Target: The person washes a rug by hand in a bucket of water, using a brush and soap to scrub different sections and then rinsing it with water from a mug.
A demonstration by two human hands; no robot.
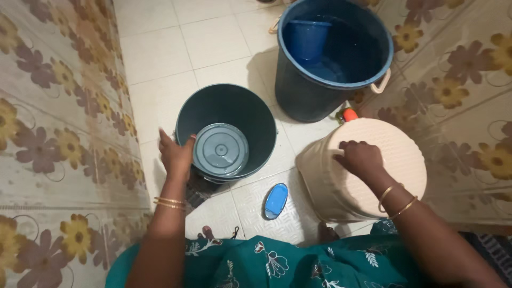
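White floor tiles, flowered wall tiles on both sides, and we're looking straight down at a washing corner. Centre of the view, the dark green bucket [226, 133] stands upright with a round grey-green lid [220, 149] lying inside it, tipped against the near wall; the bucket looks dry, so nothing seems filled or rinsed yet, by my reading. Left hand [176, 154] is at the bucket's nine o'clock, fingers curled over the rim, a firm closed hold on that edge with the lid just beside the knuckles. Over at four o'clock from the bucket, the right hand [360, 159] lies palm-down on the cream textured tub [362, 170], which sits tipped on its side; fingers bent over its upper edge, gripping rather than resting, as far as I can tell. Between the two, on the floor at six o'clock, a small blue oval object [276, 201]. Up at one o'clock, the big blue bucket [333, 56] holds water with a blue mug [306, 38] inside. An orange-capped thing [349, 114] peeks out behind the tub.
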